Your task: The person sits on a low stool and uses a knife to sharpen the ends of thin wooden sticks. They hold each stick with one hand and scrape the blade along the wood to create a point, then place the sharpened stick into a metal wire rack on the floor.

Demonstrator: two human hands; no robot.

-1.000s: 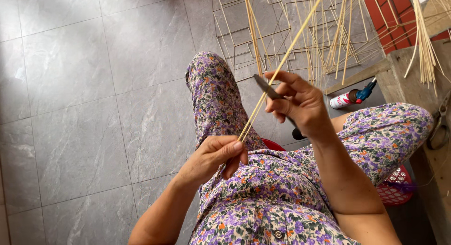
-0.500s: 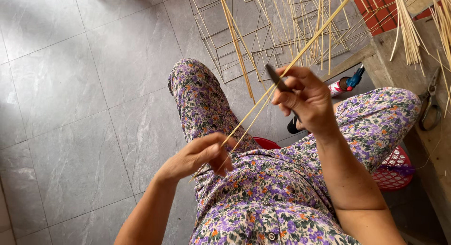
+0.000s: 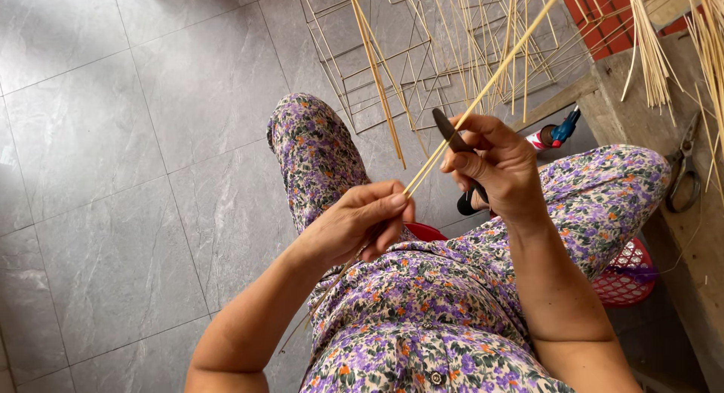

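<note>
Left hand (image 3: 360, 221) pinching bamboo strip (image 3: 483, 91), right hand (image 3: 498, 165) gripping knife (image 3: 451, 134), open floor (image 3: 128, 136) leftward

left hand (image 3: 354, 223) raised nearer the right hand (image 3: 498, 167), gripping higher on the bamboo strip (image 3: 483, 91)

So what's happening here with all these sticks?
A seated person in floral clothes is working a long thin bamboo strip. The left hand pinches its lower end, while the right hand grips a dark-handled knife against the strip higher up. On the grey tiled floor ahead lie thin square frames and loose strips; pliers rest on a wooden bench at the right.
</note>
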